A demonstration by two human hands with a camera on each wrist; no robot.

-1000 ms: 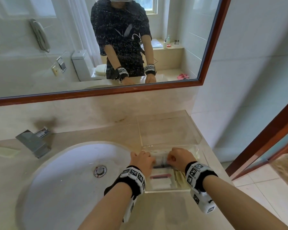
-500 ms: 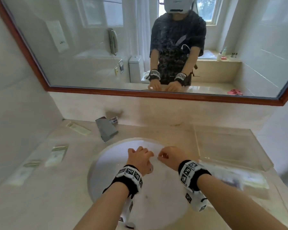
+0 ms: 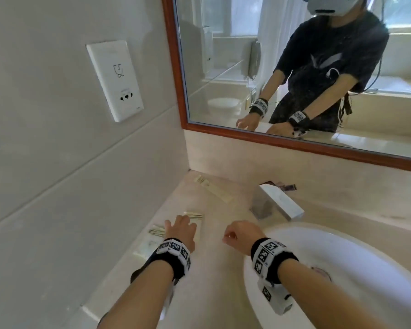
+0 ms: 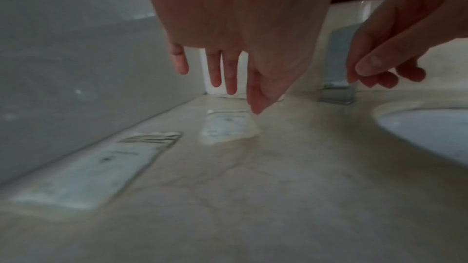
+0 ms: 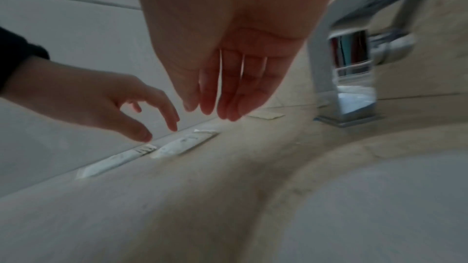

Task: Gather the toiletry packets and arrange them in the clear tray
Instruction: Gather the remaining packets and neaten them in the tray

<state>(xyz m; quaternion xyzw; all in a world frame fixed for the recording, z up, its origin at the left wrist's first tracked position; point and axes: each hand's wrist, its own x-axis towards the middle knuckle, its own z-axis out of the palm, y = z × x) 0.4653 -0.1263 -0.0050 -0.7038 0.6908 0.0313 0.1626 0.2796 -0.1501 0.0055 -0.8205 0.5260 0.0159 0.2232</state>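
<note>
A beige stone counter (image 3: 214, 276) is seen running along a grey tiled wall (image 3: 57, 162) on the left, with a wood-framed mirror (image 3: 294, 74) at the far side, in which the person is reflected. A white oval basin (image 3: 365, 269) is sunk into the counter at the right, and a square chrome tap (image 3: 279, 204) is mounted at its far rim. A white socket plate (image 3: 115, 80) is fixed to the left wall. Three toiletry packets are laid flat on the counter near that wall: a near packet (image 4: 93, 169), a middle packet (image 4: 229, 128) and a long far packet (image 3: 212, 188) near the far corner. The left hand (image 3: 182, 231) is held just above the near and middle packets, fingers spread and straight, nothing grasped. The right hand (image 3: 243, 235) is held above the counter between packets and basin, fingers loosely bent, nothing held. The clear tray is not seen in any view.
</note>
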